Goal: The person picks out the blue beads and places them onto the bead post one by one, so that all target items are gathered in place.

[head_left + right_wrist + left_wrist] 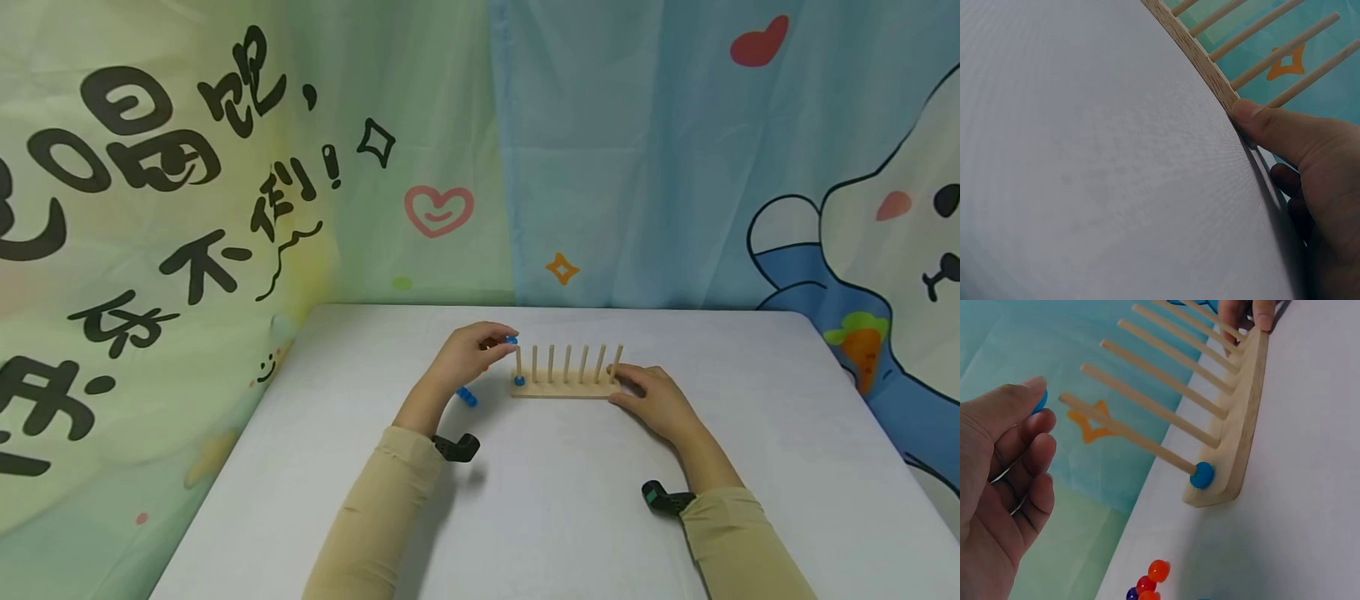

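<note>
A wooden peg board [562, 393] with a row of several upright pegs stands on the table. One blue bead [1202, 475] sits at the foot of its leftmost peg [1129, 433]. Between thumb and forefinger, my left hand [467, 358] pinches another blue bead [1040, 403], mostly covered by the fingers, close beside that peg's top. At the opposite end, my right hand [658, 402] grips the board, its thumb [1249, 111] on the front edge and the other fingers behind.
Blue beads [467, 397] lie in a short row on the white table [555, 500], left of the board. Orange [1159, 570] and red beads [1146, 585] lie nearby, partly behind my left hand in the head view. A printed curtain [600, 167] hangs behind the table.
</note>
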Available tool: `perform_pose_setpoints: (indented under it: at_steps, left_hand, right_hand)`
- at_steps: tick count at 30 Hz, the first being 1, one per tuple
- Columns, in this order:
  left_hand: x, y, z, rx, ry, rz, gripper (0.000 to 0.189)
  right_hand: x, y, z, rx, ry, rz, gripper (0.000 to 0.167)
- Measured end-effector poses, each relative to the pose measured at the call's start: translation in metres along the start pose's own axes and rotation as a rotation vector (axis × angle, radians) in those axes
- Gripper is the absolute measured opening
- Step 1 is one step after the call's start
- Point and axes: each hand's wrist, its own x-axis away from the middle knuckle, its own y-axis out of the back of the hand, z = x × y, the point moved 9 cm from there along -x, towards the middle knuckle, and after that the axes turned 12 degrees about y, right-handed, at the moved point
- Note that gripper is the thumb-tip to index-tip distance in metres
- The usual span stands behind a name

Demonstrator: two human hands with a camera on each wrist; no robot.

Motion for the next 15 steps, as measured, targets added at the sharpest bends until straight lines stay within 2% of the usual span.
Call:
perform_pose_setpoints:
  at_steps: [9, 15]
  left_hand:
    - [-0.002, -0.008, -0.004, -0.043, -0.045, -0.003, 0.029]
    - [-0.004, -0.017, -0.001, -0.08, -0.037, 0.019, 0.029]
  right_hand:
    - [0.0, 0.0, 0.0, 0.0, 0.005, -0.002, 0.06]
    - [0.0, 0.0, -0.001, -0.002, 0.0, -0.007, 0.059]
